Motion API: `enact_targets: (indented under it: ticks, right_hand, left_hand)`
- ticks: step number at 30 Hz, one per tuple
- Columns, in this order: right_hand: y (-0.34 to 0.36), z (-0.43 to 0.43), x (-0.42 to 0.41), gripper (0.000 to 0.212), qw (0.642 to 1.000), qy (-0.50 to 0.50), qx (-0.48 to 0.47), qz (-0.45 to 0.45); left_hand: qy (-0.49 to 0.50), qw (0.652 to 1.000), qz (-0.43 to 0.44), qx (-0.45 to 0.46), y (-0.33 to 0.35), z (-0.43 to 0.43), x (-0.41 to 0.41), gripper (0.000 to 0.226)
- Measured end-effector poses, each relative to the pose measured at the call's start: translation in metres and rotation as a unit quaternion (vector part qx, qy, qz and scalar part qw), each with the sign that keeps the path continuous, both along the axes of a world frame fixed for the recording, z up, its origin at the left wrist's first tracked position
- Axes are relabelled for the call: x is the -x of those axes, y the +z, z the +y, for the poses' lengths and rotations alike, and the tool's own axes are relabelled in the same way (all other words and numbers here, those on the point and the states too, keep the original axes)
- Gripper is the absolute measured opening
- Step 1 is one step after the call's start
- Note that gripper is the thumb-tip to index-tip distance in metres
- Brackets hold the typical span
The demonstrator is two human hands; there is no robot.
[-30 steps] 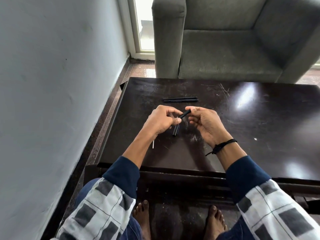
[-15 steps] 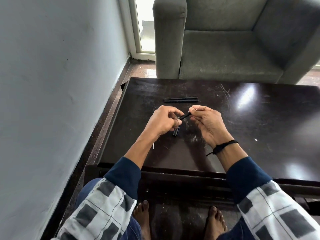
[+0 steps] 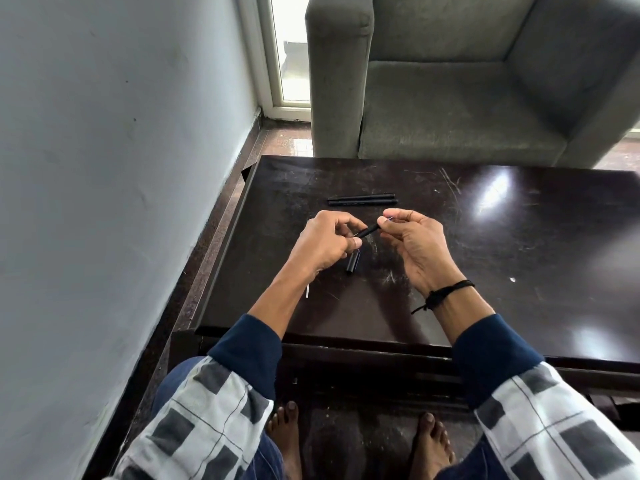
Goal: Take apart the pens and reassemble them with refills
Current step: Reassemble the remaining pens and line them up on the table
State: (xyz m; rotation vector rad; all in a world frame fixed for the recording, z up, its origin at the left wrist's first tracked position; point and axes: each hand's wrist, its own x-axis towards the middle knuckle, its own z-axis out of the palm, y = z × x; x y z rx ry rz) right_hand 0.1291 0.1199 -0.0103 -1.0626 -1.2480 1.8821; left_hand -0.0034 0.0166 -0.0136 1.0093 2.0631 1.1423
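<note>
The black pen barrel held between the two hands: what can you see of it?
The black pen barrel is a short, slim tube, matte plastic by its look. It is tilted, rising from the left hand, whose thumb and fingers pinch its lower end, to the right hand, which pinches its upper end. A thin bluish sliver, perhaps the refill, shows there. The barrel is held above the dark table, not resting on it.

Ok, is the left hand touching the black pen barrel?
Touching. In the head view the left hand pinches the black pen barrel at its near end between thumb and fingers; the other end points toward the right hand.
</note>
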Motion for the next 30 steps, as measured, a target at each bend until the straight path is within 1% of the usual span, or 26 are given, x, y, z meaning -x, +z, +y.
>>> enact_targets:
  ticks: [3, 6, 9, 11, 14, 18, 21, 23, 28, 30]
  right_hand:
    - [-0.0009, 0.0008, -0.0001, 0.013, 1.0, 0.003, 0.013, 0.002]
    - [-0.0036, 0.0016, -0.0008, 0.016, 1.0, 0.006, 0.004, -0.022]
    - [-0.0049, 0.0015, 0.0002, 0.009, 0.999, 0.006, -0.013, -0.033]
    - [-0.0034, 0.0012, 0.0013, 0.006, 0.999, 0.007, -0.02, -0.025]
    - [-0.0009, 0.0006, 0.0011, 0.007, 1.0, 0.012, -0.011, -0.008]
    - [-0.0039, 0.0017, 0.0006, 0.016, 1.0, 0.014, 0.016, -0.009]
    - [-0.0055, 0.0021, 0.0011, 0.01, 0.999, 0.017, 0.007, -0.027]
    - [-0.0047, 0.0022, 0.0009, 0.005, 1.0, 0.02, 0.002, -0.018]
    - [-0.0044, 0.0031, 0.0011, 0.007, 1.0, 0.021, 0.002, 0.001]
    - [-0.0053, 0.0029, 0.0017, 0.011, 1.0, 0.017, 0.01, 0.002]
  left_hand:
    - [0.001, 1.0, 0.001, 0.0, 0.0003, 0.0, 0.001, 0.024]
    - [0.0, 1.0, 0.001, -0.004, -0.0008, -0.0003, 0.0016, 0.024]
    - [-0.002, 1.0, 0.003, -0.003, -0.0016, -0.0005, 0.0012, 0.024]
    - [-0.003, 1.0, 0.004, -0.002, -0.0012, -0.0002, 0.0014, 0.024]
    - [-0.001, 1.0, 0.002, -0.004, -0.0007, 0.0002, 0.0016, 0.024]
    - [-0.005, 1.0, 0.003, -0.008, -0.0013, 0.0001, 0.0005, 0.022]
    - [-0.008, 1.0, 0.006, -0.008, -0.002, 0.0004, 0.0008, 0.023]
    - [-0.011, 1.0, 0.01, -0.008, -0.0025, 0.0002, 0.0012, 0.023]
    - [-0.016, 1.0, 0.023, -0.01, -0.0027, 0.0006, 0.0013, 0.023]
    - [-0.018, 0.999, 0.026, -0.009, -0.0028, 0.0014, 0.0009, 0.022]
